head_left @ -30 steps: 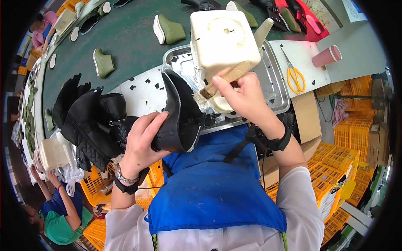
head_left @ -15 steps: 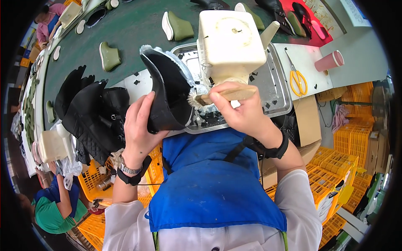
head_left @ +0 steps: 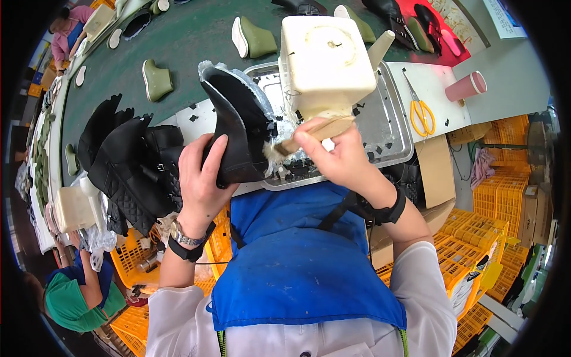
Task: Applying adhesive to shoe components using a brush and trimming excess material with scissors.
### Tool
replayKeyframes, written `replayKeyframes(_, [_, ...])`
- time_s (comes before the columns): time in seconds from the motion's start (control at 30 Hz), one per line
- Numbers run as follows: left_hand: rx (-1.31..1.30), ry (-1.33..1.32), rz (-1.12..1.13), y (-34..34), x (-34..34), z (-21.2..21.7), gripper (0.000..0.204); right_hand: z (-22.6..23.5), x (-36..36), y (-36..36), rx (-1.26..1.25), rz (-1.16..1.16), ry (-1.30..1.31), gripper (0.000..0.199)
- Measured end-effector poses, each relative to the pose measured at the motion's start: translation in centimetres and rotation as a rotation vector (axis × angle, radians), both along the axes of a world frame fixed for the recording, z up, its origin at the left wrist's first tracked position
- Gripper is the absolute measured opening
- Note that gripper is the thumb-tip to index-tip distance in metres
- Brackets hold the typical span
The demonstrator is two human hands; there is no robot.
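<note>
I'm in a shoemaking workshop.
Around the black boot [head_left: 234, 132] in my fingers [head_left: 214, 159] I see heaped boot uppers [head_left: 126, 168], green boot-shaped forms [head_left: 158, 82] on the dark-green surface [head_left: 193, 43], scissors [head_left: 415, 98], stacked yellow crates [head_left: 498, 178] and a co-worker [head_left: 77, 302].

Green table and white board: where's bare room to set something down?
Bare patches: on the green table, between two green boots; a smaller one on the white board, between scissors and cup.
Crowded: the tray, with its white container and scraps, and beside the left hand, piled black boots.
</note>
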State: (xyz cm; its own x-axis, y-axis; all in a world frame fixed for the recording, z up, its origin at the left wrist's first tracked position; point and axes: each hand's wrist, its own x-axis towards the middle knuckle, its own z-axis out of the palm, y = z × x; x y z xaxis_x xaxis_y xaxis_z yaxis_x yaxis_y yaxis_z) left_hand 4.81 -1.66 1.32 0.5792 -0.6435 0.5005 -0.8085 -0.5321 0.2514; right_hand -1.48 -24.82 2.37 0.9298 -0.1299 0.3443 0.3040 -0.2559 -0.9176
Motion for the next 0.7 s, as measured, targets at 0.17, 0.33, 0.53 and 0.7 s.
replayKeyframes(0.17, [-0.137,0.075,-0.059,-0.1,0.0,-0.1,0.083,-0.2,0.6,-0.5,-0.101,-0.125,-0.104,0.010])
replayKeyframes(0.33, [-0.131,0.066,-0.060,0.3,0.4,0.2,0.082,-0.4,1.1,0.4,-0.160,-0.147,-0.221,0.006])
replayKeyframes(0.53, [-0.165,0.078,-0.081,0.3,0.9,0.3,0.081,-0.2,1.5,0.7,-0.328,-0.217,-0.400,0.010])
replayKeyframes(0.7, [-0.141,0.029,-0.049,0.4,1.3,0.2,0.082,-0.2,1.0,1.0,-0.358,-0.160,-0.361,0.010])
